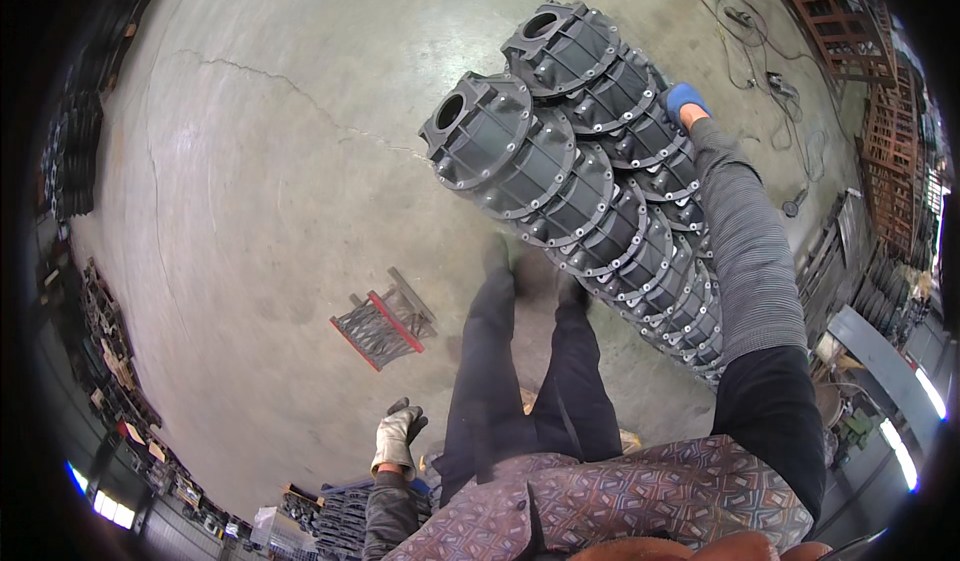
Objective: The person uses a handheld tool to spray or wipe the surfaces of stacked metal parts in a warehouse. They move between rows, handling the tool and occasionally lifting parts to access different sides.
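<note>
Grey cast-metal housings with ribbed sides and bolt-holed flanges lie nested in two long rows, slanting from upper middle to lower right. The front row ends in a housing (480,131) with a round opening. The end housing (565,49) of the row behind it has a similar opening. My right hand (685,103), in a blue glove, touches the outer side of the back row near its far end; its fingers are hidden. My left hand (398,436), in a pale glove with dark fingertips, hangs low beside my left leg, holding nothing, fingers loosely bent and apart.
On the concrete floor left of my legs stands a small metal frame (385,323) with red bars. Cables (770,61) and tools trail across the floor at upper right. Rust-brown racks (885,131) line the right side. Stacked dark parts (75,151) run along the left edge.
</note>
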A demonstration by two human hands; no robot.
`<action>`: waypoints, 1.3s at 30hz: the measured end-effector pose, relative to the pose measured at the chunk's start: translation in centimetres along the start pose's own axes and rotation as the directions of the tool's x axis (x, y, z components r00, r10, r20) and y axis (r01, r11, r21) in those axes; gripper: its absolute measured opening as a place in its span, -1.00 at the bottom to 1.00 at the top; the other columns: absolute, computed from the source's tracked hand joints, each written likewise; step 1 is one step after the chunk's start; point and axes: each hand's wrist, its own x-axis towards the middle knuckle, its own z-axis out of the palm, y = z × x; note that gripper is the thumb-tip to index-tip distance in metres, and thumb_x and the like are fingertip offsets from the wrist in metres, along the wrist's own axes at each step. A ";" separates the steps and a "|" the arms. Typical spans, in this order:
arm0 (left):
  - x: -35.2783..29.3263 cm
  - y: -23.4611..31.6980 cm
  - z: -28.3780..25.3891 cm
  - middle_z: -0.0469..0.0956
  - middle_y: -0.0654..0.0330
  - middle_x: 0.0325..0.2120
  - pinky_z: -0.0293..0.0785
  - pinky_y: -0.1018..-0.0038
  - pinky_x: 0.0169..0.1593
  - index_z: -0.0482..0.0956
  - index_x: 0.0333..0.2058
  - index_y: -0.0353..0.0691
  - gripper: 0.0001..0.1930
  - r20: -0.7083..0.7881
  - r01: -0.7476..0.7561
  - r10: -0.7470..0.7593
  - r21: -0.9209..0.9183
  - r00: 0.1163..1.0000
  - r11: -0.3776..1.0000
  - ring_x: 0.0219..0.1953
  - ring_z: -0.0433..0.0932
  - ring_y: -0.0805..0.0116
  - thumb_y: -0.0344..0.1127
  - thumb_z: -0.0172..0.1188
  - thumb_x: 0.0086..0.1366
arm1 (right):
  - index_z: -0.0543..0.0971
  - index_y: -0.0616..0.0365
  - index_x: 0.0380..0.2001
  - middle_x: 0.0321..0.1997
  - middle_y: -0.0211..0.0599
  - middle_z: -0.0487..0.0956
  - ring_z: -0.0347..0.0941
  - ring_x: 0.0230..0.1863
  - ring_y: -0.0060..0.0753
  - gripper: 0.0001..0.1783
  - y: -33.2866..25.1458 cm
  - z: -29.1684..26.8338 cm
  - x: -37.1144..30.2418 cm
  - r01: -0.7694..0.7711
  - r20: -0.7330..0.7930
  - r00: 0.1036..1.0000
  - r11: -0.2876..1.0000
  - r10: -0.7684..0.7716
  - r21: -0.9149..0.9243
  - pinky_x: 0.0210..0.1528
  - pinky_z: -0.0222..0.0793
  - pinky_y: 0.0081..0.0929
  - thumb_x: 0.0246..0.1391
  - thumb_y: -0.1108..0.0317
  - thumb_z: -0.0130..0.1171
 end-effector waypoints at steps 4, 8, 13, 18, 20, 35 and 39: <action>-0.9 1.2 1.1 0.60 0.01 -0.08 0.75 0.33 -0.15 0.41 0.26 -0.25 -0.37 0.004 0.023 -0.023 0.032 1.000 0.999 -0.20 0.71 0.10 -0.53 0.35 0.20 | 0.72 0.33 -0.43 -0.53 -0.05 0.68 0.63 -0.55 -0.11 -0.56 -0.5 1.9 2.2 0.047 0.002 0.999 0.997 -0.047 -0.062 -0.41 0.50 -0.13 0.17 0.10 0.14; -2.3 1.6 1.6 0.61 0.01 -0.06 0.73 0.35 -0.08 0.38 0.30 -0.26 -0.36 0.021 -0.019 0.019 0.021 1.000 1.000 -0.15 0.71 0.12 -0.49 0.33 0.23 | 0.70 0.35 -0.44 -0.51 -0.05 0.69 0.63 -0.57 -0.14 -0.57 -1.5 3.3 1.1 0.268 -0.275 0.888 0.902 -0.368 -0.339 -0.48 0.50 -0.12 0.19 0.12 0.15; -3.3 1.5 1.6 0.63 0.04 -0.06 0.71 0.39 -0.01 0.38 0.31 -0.24 -0.36 0.117 -0.033 0.035 -0.019 0.993 0.999 -0.11 0.71 0.16 -0.44 0.33 0.25 | 0.69 0.30 -0.06 0.02 0.29 0.63 0.59 0.09 0.32 -0.53 -4.3 3.0 -4.8 0.090 0.120 0.991 0.973 -0.065 -0.212 0.09 0.52 0.03 0.18 0.13 0.13; -2.9 1.4 1.5 0.65 0.11 -0.06 0.69 0.41 0.03 0.37 0.32 -0.19 -0.38 0.164 -0.042 0.047 -0.033 0.985 0.999 -0.07 0.71 0.21 -0.39 0.31 0.29 | 0.71 0.22 -0.05 0.11 0.22 0.61 0.56 0.15 0.32 -0.54 -5.5 3.0 -7.2 0.121 0.111 0.990 0.939 -0.090 -0.323 0.16 0.49 0.02 0.22 0.10 0.09; -2.0 0.9 1.2 0.64 0.13 -0.07 0.70 0.42 0.01 0.40 0.29 -0.20 -0.42 0.162 -0.013 0.026 -0.081 0.986 0.997 -0.08 0.71 0.22 -0.42 0.30 0.30 | 0.71 0.22 -0.06 0.09 0.21 0.62 0.56 0.14 0.29 -0.54 -4.9 3.3 -7.3 0.109 0.091 0.992 0.951 -0.086 -0.288 0.15 0.50 0.03 0.23 0.09 0.09; 2.6 -1.6 -0.2 0.62 0.15 -0.10 0.72 0.41 0.00 0.43 0.25 -0.24 -0.42 0.274 -0.079 0.120 -0.156 0.954 0.985 -0.13 0.71 0.23 -0.47 0.35 0.26 | 0.71 0.28 -0.08 0.06 0.30 0.59 0.53 0.16 0.29 -0.55 -13.8 6.4 -10.1 0.233 0.168 0.967 0.931 -0.191 -0.282 0.18 0.49 0.04 0.17 0.15 0.09; 5.1 -2.7 -2.2 0.62 0.11 -0.05 0.71 0.38 0.02 0.40 0.28 -0.25 -0.41 0.375 -0.451 0.403 0.048 0.835 0.891 -0.10 0.70 0.22 -0.45 0.31 0.29 | 0.71 0.26 -0.09 0.06 0.29 0.61 0.56 0.14 0.28 -0.58 -12.0 7.6 -5.5 0.254 0.069 0.967 0.905 -0.246 -0.342 0.14 0.51 0.05 0.22 0.19 0.03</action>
